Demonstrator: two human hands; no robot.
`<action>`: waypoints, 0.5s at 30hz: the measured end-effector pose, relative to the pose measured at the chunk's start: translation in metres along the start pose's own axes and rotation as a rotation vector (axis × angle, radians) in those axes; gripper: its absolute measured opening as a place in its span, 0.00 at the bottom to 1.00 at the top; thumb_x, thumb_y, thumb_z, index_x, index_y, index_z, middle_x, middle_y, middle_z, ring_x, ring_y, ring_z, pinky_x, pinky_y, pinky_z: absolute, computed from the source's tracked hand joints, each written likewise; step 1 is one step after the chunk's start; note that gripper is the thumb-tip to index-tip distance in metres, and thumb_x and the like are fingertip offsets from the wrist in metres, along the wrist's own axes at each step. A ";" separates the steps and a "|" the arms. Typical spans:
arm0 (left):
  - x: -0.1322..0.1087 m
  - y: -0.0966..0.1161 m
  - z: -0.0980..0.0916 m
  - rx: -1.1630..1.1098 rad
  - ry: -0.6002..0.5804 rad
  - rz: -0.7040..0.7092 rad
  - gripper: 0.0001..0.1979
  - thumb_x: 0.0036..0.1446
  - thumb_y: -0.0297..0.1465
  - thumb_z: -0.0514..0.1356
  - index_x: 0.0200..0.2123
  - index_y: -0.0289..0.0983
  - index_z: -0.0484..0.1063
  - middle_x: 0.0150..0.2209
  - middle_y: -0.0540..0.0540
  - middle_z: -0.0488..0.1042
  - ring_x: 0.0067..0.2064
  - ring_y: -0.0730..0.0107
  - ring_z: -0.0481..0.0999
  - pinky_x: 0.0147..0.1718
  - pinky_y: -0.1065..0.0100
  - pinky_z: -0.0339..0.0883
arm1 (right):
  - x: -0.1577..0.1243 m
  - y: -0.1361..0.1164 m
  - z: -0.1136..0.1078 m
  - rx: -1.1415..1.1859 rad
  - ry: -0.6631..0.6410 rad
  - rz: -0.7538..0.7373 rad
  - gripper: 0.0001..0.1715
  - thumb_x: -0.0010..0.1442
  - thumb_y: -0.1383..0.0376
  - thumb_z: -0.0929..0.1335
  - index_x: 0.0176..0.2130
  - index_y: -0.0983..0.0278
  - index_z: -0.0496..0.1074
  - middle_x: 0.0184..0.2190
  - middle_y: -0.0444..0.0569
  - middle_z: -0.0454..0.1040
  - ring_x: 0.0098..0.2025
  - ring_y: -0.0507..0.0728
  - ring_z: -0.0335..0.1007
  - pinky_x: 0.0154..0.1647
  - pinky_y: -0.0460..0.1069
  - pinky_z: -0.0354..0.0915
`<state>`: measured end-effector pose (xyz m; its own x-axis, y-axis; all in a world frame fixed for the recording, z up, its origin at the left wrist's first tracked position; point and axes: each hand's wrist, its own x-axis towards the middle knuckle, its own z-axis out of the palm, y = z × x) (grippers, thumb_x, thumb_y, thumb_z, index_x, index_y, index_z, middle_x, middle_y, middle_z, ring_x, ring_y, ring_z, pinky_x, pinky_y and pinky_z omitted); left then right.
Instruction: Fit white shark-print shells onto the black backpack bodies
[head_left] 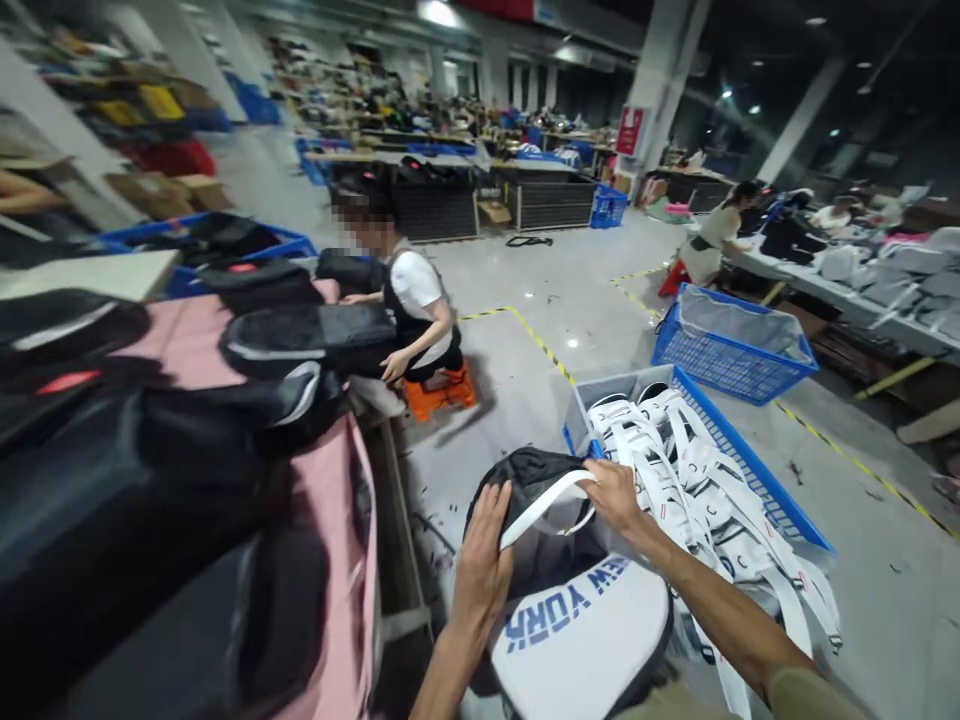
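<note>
A black and white bag [577, 620] with blue "NEW YORK" lettering lies in front of me, its black top turned away. My left hand [484, 560] grips the bag's black fabric at its left edge. My right hand [611, 492] pinches the white strap [544, 508] that runs across the bag's top. Just right of the bag, a blue crate [739, 455] holds several white strapped bag parts [697, 480].
A pink-covered table [330, 500] on my left is piled with black bags [150, 480]. A person [416, 310] sits on an orange stool at its far end. An empty blue crate [731, 345] stands further right, near another person at a long table [847, 290]. Yellow floor lines cross the grey floor.
</note>
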<state>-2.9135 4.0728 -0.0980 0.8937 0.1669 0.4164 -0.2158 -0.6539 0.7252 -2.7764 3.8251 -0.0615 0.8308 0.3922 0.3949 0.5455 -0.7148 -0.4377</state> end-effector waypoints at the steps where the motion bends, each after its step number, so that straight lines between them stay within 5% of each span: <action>1: 0.016 -0.011 -0.002 -0.056 -0.011 -0.066 0.41 0.63 0.22 0.54 0.78 0.48 0.68 0.77 0.50 0.70 0.80 0.58 0.65 0.80 0.52 0.58 | 0.017 0.005 0.003 0.038 -0.080 0.033 0.25 0.76 0.53 0.69 0.28 0.60 0.70 0.25 0.45 0.71 0.30 0.54 0.65 0.35 0.51 0.51; 4: 0.056 -0.039 -0.008 -0.188 -0.026 -0.336 0.31 0.64 0.33 0.57 0.70 0.48 0.79 0.69 0.51 0.80 0.74 0.55 0.74 0.75 0.56 0.66 | 0.069 0.016 0.015 0.218 -0.322 0.091 0.33 0.71 0.46 0.72 0.23 0.61 0.63 0.21 0.41 0.62 0.28 0.52 0.57 0.33 0.51 0.46; 8: 0.096 -0.073 -0.011 -0.225 0.053 -0.721 0.24 0.55 0.48 0.66 0.49 0.42 0.89 0.54 0.42 0.89 0.66 0.39 0.82 0.67 0.47 0.75 | 0.133 0.023 0.053 0.532 -0.627 0.198 0.42 0.59 0.33 0.76 0.21 0.61 0.60 0.21 0.38 0.52 0.29 0.50 0.51 0.32 0.50 0.44; 11: 0.125 -0.094 -0.008 -0.325 0.012 -0.918 0.26 0.47 0.54 0.72 0.39 0.39 0.86 0.43 0.40 0.89 0.53 0.38 0.88 0.51 0.48 0.84 | 0.168 0.028 0.099 0.710 -0.674 0.366 0.45 0.57 0.27 0.73 0.22 0.60 0.57 0.22 0.38 0.52 0.29 0.49 0.48 0.30 0.50 0.42; 15: 0.158 -0.106 0.008 -0.481 -0.133 -1.110 0.30 0.38 0.58 0.78 0.33 0.39 0.82 0.31 0.44 0.85 0.41 0.41 0.89 0.38 0.53 0.84 | 0.180 0.040 0.150 0.768 -0.635 0.566 0.47 0.59 0.25 0.70 0.20 0.58 0.51 0.21 0.39 0.48 0.29 0.50 0.46 0.30 0.51 0.44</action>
<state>-2.7462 4.1628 -0.1133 0.7124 0.3665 -0.5985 0.5932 0.1411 0.7926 -2.5883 3.9536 -0.1293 0.7652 0.5049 -0.3994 -0.1819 -0.4255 -0.8865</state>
